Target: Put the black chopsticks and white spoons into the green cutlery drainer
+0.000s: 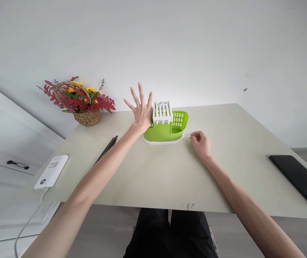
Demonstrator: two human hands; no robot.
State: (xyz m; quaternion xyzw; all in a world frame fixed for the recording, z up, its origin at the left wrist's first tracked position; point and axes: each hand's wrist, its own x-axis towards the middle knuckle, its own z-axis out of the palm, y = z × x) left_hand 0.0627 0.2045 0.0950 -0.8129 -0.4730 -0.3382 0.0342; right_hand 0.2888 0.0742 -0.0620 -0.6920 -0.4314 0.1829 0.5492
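A green plastic utensil holder [157, 132] with a white slotted rack [162, 111] on top stands on a white base [164, 142] near the middle of the table. My left hand [142, 116] is raised at the holder's left side with its fingers spread wide, and it holds nothing. It overlaps the holder's left edge; whether it touches cannot be told. To the right of the holder, my right hand [201, 145] rests on the table with its fingers curled into a loose fist. Nothing shows in it. Several black chopsticks [110, 145] lie left of the holder, partly hidden behind my left forearm.
A wicker basket [87, 117] of artificial flowers stands at the back left of the table [153, 179]. A white power bank [51, 172] with a cable lies at the left edge, and a black phone [298, 179] at the right. Behind is a white wall [185, 46].
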